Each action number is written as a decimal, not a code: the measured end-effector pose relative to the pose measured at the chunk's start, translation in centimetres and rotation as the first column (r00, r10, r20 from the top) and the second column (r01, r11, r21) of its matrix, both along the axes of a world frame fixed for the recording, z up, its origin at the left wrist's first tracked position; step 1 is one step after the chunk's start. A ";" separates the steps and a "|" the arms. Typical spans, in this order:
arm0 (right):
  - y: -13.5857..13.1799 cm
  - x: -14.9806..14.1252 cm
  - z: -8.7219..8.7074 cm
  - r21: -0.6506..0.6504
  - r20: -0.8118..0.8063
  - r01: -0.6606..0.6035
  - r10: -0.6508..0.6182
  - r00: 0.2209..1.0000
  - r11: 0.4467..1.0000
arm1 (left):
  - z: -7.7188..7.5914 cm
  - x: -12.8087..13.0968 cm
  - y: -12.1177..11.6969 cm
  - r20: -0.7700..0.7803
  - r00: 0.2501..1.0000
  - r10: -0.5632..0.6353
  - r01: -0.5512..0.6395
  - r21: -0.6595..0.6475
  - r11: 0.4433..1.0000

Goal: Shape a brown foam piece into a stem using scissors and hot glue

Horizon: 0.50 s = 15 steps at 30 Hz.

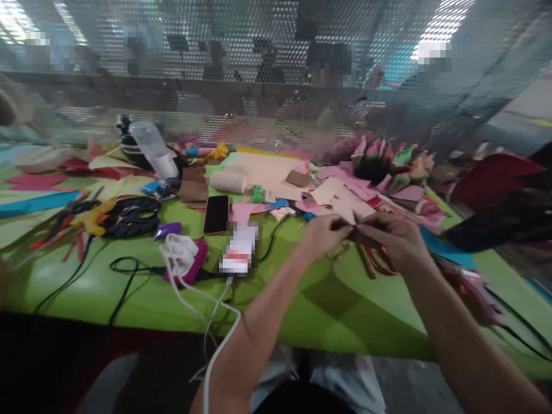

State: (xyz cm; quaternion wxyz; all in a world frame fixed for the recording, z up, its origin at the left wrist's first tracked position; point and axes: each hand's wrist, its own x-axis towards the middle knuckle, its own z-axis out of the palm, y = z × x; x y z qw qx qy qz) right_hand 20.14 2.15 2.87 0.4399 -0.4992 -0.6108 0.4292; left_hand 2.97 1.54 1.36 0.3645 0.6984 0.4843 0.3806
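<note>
Over the green tabletop, my left hand (324,234) and my right hand (394,237) meet with their fingertips nearly touching. Both are closed in a pinch on a small pale pink sheet piece (342,209), which stands up between them. Fingers cover its lower edge, so its full shape is hidden. Just under my right hand lie a brown stick-like tool (367,262) and a red-handled tool (383,261). Behind the hands spread pale pink sheets (330,190) and pink scraps.
Left of my arm lie a lit phone (239,250) with a white cable, a dark phone (216,214) and a magenta charger block (199,261). A pink corded glue gun (476,290) rests at right. A clear bottle (153,148) leans at back left, before a perforated metal screen (259,109).
</note>
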 end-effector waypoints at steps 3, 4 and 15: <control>0.5 -0.2 -1.2 0.008 0.003 0.022 -0.022 1.000 1.000 | -1.3 -0.8 0.5 0.064 0.998 0.008 -0.004 -0.063 0.998; 0.5 -0.2 -1.6 0.000 -0.008 0.017 -0.017 1.000 1.000 | -1.4 -1.1 0.5 0.080 0.997 0.007 -0.001 -0.077 0.997; 0.6 0.9 -3.1 0.001 0.023 0.038 -0.038 0.999 0.999 | -1.4 -1.3 0.2 0.117 0.993 -0.005 0.018 -0.110 0.994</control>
